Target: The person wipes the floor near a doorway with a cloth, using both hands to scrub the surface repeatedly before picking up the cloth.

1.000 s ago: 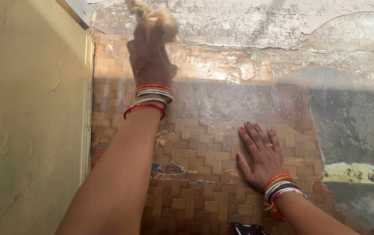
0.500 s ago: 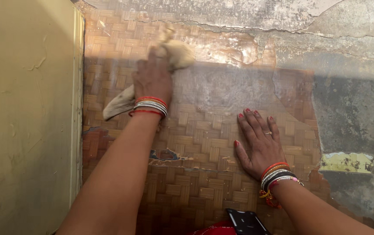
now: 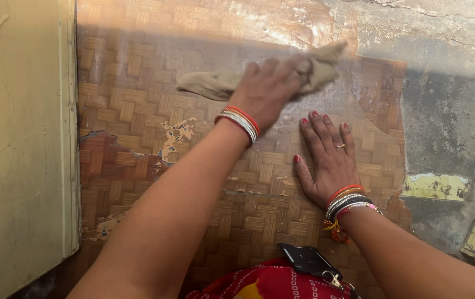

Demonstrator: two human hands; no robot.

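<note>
Here the left hand [image 3: 268, 91] was closed on a rag [image 3: 259, 77], pressing it to the woven floor [image 3: 138, 83]; the right hand [image 3: 326, 158] lay open and flat, holding nothing.

You kneel over a floor covering [image 3: 138, 83] printed in a woven basket pattern, worn and peeling, with bare grey concrete [image 3: 447, 127] showing at its torn right edge. On it lie a beige cloth [image 3: 221, 83] and your flat right hand [image 3: 328, 160].
</note>
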